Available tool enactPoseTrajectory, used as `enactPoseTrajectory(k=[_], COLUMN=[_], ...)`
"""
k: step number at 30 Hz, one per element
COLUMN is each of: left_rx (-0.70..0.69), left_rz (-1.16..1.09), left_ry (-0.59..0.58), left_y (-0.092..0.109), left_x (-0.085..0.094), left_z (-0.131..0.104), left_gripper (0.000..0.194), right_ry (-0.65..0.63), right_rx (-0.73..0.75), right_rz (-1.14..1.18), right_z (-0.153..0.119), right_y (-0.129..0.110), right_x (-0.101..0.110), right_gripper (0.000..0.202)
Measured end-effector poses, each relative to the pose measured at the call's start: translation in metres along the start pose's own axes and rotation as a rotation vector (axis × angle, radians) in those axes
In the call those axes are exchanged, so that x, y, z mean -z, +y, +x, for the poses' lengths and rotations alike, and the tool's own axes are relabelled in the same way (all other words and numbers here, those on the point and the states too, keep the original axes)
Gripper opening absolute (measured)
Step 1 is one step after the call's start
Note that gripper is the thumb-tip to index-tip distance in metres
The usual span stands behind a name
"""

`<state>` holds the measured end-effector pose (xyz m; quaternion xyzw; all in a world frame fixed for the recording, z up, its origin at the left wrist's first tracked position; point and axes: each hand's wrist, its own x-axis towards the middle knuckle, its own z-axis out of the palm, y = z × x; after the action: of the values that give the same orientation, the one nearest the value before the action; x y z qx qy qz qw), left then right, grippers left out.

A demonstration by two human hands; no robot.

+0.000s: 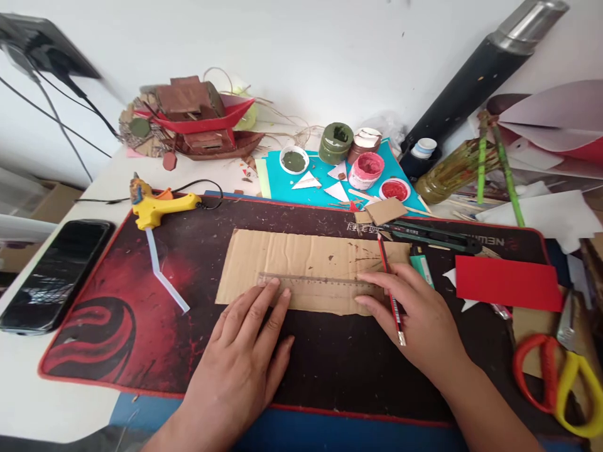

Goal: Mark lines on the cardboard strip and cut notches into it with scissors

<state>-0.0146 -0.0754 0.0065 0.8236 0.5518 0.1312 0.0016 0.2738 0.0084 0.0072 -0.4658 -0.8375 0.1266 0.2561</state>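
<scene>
A strip of brown corrugated cardboard point(277, 254) lies crosswise on the dark mat. On it rests a clear plastic ruler point(320, 280), roughly along the strip's length. My left hand point(249, 342) is open, its fingertips flat on the ruler's left end. At the other end is my right hand point(414, 314), with thumb and index finger at the ruler's edge. A red and black pencil point(383, 254) is tucked among the right hand's fingers, its sharpened tip pointing away from me and its eraser end towards me. Dark marks and scuffs show on the cardboard's right part.
Left are a yellow glue gun point(160, 207) and a black phone point(56, 276). Behind stand paint jars point(335, 143) on blue paper point(277, 182) and model boats point(198, 119). A green utility knife point(428, 235), red card point(509, 282) and scissors point(549, 370) lie right.
</scene>
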Motion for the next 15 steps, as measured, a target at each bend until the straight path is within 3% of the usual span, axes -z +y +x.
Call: enactPoseTrajectory(k=[7,10,12,15], left_rx=[0.007,0.033,0.077,0.137], left_rz=[-0.136,-0.268,-0.476,-1.029], left_ry=[0.023,0.060,0.060,-0.057], left_y=[-0.010,-0.010,-0.006,0.007], left_x=[0.001,0.014,0.032,0.065], left_z=[0.007,0.013,0.017,0.020], left_gripper=[0.046,0.045,0.042,0.032], right_ry=[-0.015,-0.008,0.001,0.018], right_rx=[-0.012,-0.019,-0.005,0.017], right_rz=[0.024,0.026,0.024,0.023], right_z=[0.000,-0.001,-0.001,-0.001], right_y=[0.001,0.002,0.003,0.005], right_x=[-0.002,-0.003,-0.005,-0.006], right_gripper=[0.018,0.019,0.020,0.022])
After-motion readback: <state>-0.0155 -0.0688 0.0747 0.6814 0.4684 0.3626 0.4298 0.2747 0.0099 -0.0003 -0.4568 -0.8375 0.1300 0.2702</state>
